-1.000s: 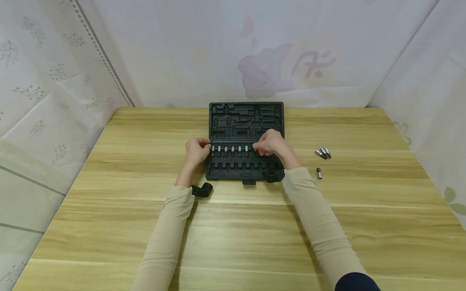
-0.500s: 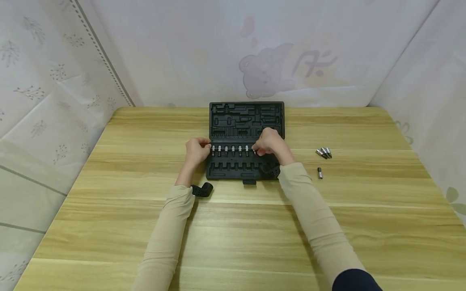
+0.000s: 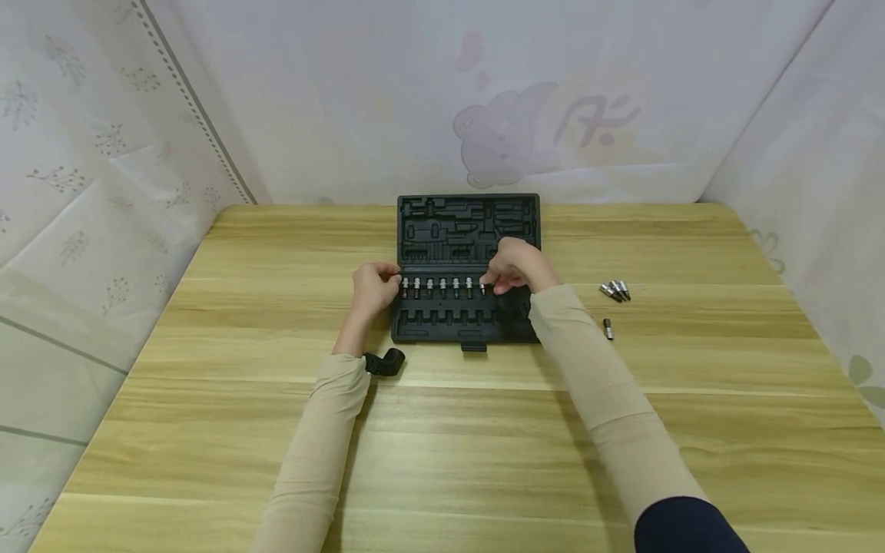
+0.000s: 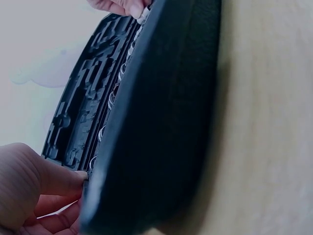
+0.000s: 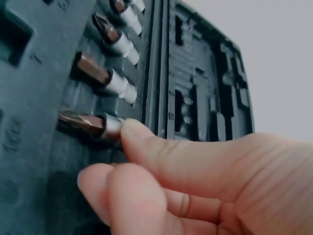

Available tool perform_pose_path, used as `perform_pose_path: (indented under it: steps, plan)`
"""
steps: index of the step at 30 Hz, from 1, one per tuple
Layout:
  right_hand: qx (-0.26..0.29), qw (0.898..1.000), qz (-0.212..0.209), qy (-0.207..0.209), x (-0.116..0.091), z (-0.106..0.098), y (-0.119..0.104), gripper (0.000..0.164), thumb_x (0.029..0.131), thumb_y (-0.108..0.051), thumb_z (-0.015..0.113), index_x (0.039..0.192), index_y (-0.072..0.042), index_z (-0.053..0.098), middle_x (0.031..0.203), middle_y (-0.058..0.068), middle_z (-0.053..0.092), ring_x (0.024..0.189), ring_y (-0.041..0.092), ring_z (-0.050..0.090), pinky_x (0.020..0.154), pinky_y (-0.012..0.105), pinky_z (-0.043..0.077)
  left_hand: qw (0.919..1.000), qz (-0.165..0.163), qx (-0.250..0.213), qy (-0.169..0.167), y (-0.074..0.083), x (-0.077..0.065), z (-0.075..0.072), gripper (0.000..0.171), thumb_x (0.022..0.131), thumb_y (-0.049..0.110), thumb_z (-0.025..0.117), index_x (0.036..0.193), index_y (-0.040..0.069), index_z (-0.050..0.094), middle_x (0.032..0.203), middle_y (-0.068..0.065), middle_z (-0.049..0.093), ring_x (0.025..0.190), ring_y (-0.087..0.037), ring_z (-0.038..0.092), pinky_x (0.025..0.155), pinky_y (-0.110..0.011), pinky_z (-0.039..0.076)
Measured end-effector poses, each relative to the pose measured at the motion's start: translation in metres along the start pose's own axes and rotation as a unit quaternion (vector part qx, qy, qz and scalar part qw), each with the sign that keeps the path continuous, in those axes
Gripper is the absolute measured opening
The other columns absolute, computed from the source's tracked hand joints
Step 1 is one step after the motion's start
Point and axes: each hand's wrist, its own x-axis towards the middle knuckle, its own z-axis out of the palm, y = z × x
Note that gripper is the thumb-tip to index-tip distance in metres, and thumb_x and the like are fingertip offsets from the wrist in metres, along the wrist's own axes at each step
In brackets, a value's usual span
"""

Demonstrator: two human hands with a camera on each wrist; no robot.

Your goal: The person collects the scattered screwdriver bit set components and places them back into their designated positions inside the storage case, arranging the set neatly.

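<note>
A black socket-bit case (image 3: 442, 335) lies unfolded on the table, a row of silver bit sockets (image 3: 442, 286) along its slots. At its left edge my left hand (image 3: 375, 288) grips the case, thumb on top of the rim and fingers below in the left wrist view. My right hand (image 3: 520, 265) is over the right part of the row. In the right wrist view its thumb (image 5: 142, 142) presses the silver end of the last bit socket (image 5: 90, 122), which lies in its slot with the pointed tip showing. The other fingers are bent beneath, apart from the bit.
Several loose bit sockets (image 3: 614, 290) lie clustered on the wooden table (image 3: 442, 461) right of the case, with a single one (image 3: 608, 329) nearer. The lid (image 3: 470, 226) leans back toward the patterned cloth backdrop. A latch (image 3: 473, 346) sticks out in front.
My right hand has shifted slightly up and right, its fingers coming off the bit socket, which now shows in its slot. The left hand has stayed at the case edge.
</note>
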Motion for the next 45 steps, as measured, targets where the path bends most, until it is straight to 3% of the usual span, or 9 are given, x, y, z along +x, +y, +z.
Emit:
perform_pose_path:
  steps: [11,18,28,34,39,45]
  plan:
    - [-0.007,0.999,0.047,-0.024,0.003,-0.007,-0.005,0.074,0.087,-0.019,0.068,0.144,0.001,0.026,0.059,0.002,0.061,0.047,0.008,0.058,0.046,0.019,0.038,1.0000,0.004,0.003,0.000,0.001,0.000,0.002,0.020,0.088,0.001,0.056,0.103,-0.006,0.068,0.096,-0.020,0.067,0.088,-0.028,0.061,0.074,-0.035,0.050]
    - [-0.011,0.998,0.051,-0.019,0.001,-0.006,-0.009,0.057,0.087,-0.017,0.068,0.134,0.002,0.042,0.057,0.002,0.061,0.047,0.007,0.058,0.045,0.019,0.038,0.9999,0.010,0.006,-0.001,0.001,0.000,0.003,0.020,0.088,0.001,0.056,0.102,-0.006,0.068,0.095,-0.020,0.067,0.087,-0.029,0.061,0.074,-0.035,0.050]
    - [-0.031,0.998,0.049,-0.013,0.001,-0.004,-0.007,0.057,0.086,-0.017,0.069,0.133,0.002,0.044,0.056,0.002,0.060,0.047,0.008,0.058,0.045,0.020,0.039,1.0000,0.004,0.000,-0.005,0.001,-0.002,0.005,0.020,0.088,0.001,0.057,0.103,-0.005,0.069,0.095,-0.019,0.067,0.086,-0.028,0.061,0.072,-0.033,0.050]
    - [-0.043,0.999,0.010,0.014,-0.002,-0.001,-0.006,0.061,0.087,-0.014,0.068,0.137,0.005,0.038,0.054,0.004,0.059,0.046,0.010,0.058,0.043,0.021,0.041,0.9999,0.011,0.001,-0.005,0.002,-0.002,0.004,0.020,0.088,0.001,0.057,0.103,-0.005,0.069,0.094,-0.020,0.067,0.085,-0.029,0.061,0.071,-0.033,0.050]
    - [-0.077,0.995,-0.038,0.046,-0.002,0.004,-0.001,0.056,0.086,-0.018,0.068,0.132,0.005,0.045,0.056,0.006,0.061,0.047,0.014,0.060,0.043,0.024,0.043,0.9999,0.013,0.004,-0.001,0.001,-0.001,0.002,0.020,0.087,0.001,0.057,0.102,-0.006,0.069,0.094,-0.021,0.067,0.086,-0.030,0.062,0.073,-0.035,0.050]
    - [-0.088,0.993,-0.045,0.069,-0.002,0.006,0.003,0.051,0.084,-0.024,0.071,0.123,0.004,0.052,0.056,0.005,0.062,0.048,0.013,0.061,0.048,0.026,0.047,0.9999,0.010,0.005,0.001,-0.001,-0.001,0.001,0.020,0.088,0.001,0.057,0.102,-0.006,0.069,0.095,-0.021,0.067,0.088,-0.030,0.062,0.075,-0.036,0.051]
